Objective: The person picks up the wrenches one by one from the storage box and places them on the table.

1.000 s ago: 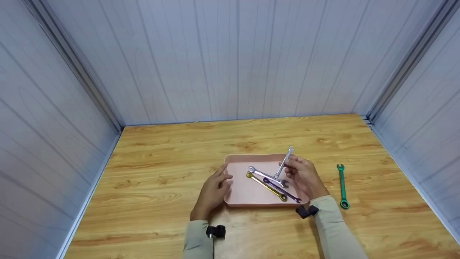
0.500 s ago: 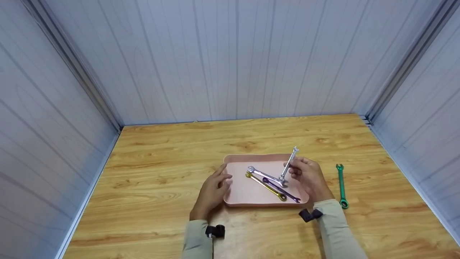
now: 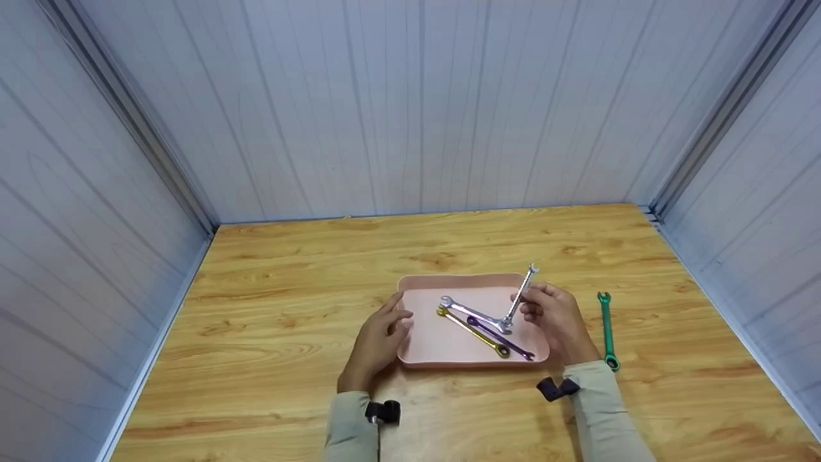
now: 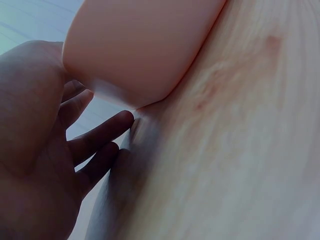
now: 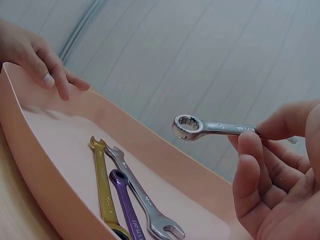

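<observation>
My right hand [image 3: 559, 317] pinches a small silver combination wrench [image 3: 521, 295] between thumb and fingers. It is held steeply above the right part of the pink tray [image 3: 423, 346], its ring end [image 5: 187, 127] pointing away from the hand in the right wrist view. Inside the tray lie a larger silver wrench [image 3: 474, 312], a yellow ratchet wrench [image 3: 471, 330] and a purple one [image 3: 503, 338], close together. At the tray's left side, my left hand [image 3: 378, 340] grips the wall, with some digits over the rim and other fingers [image 4: 102, 132] outside, low near the table.
A green wrench [image 3: 608, 330] lies on the wooden table [image 3: 288, 289] to the right of the tray, beyond my right forearm. Pale panel walls [image 3: 417, 109] enclose the table at the back and both sides.
My right hand has shifted slightly to the right, carrying the small silver wrench with it. The left hand holds its place at the tray, and the other wrenches lie as before.
</observation>
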A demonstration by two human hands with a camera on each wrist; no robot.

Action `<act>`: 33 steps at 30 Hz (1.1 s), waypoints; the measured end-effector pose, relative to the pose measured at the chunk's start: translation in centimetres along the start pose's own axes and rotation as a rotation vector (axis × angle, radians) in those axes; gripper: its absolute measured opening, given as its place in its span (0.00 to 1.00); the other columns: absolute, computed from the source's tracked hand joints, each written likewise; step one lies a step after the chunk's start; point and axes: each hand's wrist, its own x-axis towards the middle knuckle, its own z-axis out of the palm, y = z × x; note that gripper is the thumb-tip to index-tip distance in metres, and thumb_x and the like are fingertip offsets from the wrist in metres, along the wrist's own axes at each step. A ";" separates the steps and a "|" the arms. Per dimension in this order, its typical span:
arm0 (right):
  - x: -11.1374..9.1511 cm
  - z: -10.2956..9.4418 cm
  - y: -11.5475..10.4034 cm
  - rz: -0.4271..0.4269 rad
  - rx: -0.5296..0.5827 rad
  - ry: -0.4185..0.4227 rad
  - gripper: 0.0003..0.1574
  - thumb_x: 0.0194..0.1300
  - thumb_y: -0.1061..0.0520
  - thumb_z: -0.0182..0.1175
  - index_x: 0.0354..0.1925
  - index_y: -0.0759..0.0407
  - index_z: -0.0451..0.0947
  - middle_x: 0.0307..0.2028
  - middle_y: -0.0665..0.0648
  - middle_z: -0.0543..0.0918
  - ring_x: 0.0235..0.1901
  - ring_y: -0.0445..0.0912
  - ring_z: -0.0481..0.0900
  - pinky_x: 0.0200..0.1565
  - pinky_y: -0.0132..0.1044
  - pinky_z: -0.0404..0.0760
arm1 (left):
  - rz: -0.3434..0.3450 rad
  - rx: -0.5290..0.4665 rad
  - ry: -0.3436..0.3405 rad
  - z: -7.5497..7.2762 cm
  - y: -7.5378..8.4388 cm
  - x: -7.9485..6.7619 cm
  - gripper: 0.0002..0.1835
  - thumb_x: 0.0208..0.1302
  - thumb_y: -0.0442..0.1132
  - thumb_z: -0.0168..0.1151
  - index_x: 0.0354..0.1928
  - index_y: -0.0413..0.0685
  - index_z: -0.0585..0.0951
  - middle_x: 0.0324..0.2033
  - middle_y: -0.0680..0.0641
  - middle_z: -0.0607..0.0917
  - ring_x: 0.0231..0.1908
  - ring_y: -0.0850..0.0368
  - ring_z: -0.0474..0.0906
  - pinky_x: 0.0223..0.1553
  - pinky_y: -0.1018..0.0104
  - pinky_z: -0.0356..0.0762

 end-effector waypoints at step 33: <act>-0.3 -2.4 0.3 0.049 0.090 0.032 0.08 0.73 0.60 0.57 0.36 0.62 0.80 0.32 0.58 0.87 0.28 0.43 0.81 0.32 0.32 0.82 | -0.003 0.000 0.001 -0.1 0.1 0.0 0.13 0.69 0.36 0.60 0.52 0.47 0.86 0.73 0.51 0.67 0.70 0.50 0.63 0.70 0.52 0.61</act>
